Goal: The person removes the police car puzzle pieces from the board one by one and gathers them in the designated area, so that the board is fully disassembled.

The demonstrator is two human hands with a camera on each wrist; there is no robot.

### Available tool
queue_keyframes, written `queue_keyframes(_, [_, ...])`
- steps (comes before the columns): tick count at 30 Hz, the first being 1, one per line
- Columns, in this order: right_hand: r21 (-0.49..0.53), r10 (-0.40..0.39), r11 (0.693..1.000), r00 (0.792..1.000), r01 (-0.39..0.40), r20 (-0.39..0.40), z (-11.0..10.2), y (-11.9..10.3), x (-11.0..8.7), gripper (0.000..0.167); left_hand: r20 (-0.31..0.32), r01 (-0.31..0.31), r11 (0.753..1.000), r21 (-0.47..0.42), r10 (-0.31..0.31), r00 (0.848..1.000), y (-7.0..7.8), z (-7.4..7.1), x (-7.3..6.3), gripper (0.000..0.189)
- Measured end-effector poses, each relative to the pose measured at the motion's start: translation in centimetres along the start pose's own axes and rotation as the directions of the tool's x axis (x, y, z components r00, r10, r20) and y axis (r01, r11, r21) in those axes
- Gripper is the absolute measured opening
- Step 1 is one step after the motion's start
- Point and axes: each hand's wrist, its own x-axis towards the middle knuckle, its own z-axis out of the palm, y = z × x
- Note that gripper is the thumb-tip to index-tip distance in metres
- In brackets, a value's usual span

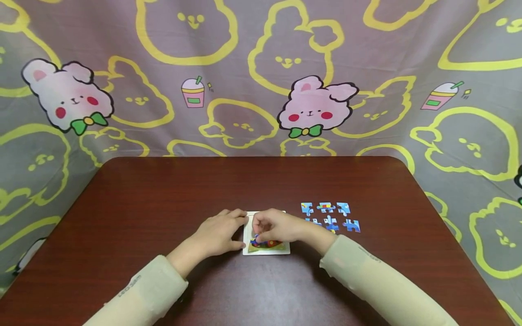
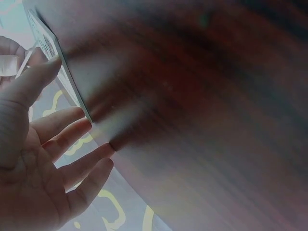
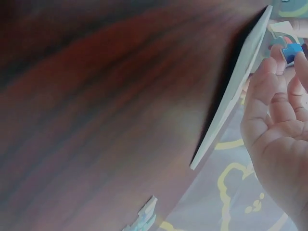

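A small square jigsaw board [image 1: 267,252] with a pale frame lies on the table, its lower part filled with a colourful picture. My right hand [image 1: 281,226] is over the board and pinches a blue puzzle piece [image 3: 290,52] between thumb and forefinger, just above the picture. Along the board's left edge rests my left hand [image 1: 216,233]. In the left wrist view its thumb and fingertips [image 2: 83,111] touch the board's edge, and the fingers are spread and relaxed. My right hand hides the upper part of the board in the head view.
Several loose puzzle pieces [image 1: 343,208], mostly blue, lie in two rows to the right of the board, some partly behind my right wrist. The dark brown table [image 1: 171,190] reaches back to a patterned cloth [image 1: 244,59] with cartoon bunnies.
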Motion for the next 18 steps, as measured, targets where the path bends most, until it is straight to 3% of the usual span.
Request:
queue_keyframes(12, [-0.013,-0.029,0.999,0.998,0.029,-0.061,-1.8,-0.1,-2.5,0.012,0.008,0.014,1.0,0.007,-0.014,1.0,0.2,0.1,0.1,0.06])
queue_keyframes(18, [0.052,0.017,0.999,0.997,-0.013,-0.079,-2.7,0.6,-4.3,0.012,0.015,0.022,1.0,0.002,-0.022,1.0,0.4,0.0,0.0,0.06])
